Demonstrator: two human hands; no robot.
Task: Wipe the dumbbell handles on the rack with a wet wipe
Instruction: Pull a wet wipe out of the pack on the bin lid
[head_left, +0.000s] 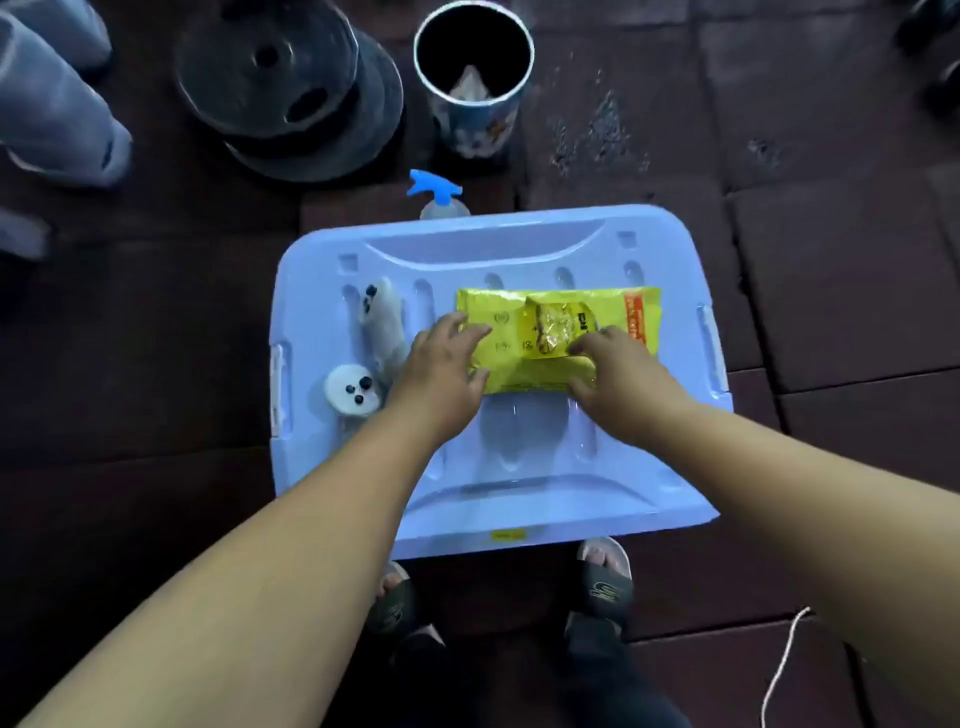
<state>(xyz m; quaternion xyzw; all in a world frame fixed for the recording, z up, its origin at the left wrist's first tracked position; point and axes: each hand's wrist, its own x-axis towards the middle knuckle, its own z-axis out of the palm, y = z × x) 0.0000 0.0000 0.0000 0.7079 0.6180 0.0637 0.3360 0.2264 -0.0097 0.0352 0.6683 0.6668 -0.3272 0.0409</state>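
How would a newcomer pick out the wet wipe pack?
Find the pale blue plastic lid on the dark floor. The wet wipe pack lies on its far half, under the left hand and right hand. It is bright yellow with an orange end, unlike the white plush toy beside it.

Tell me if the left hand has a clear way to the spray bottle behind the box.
Probably yes: the left hand rests on the wipe pack, and only bare box lid lies between it and the spray bottle just past the far edge.
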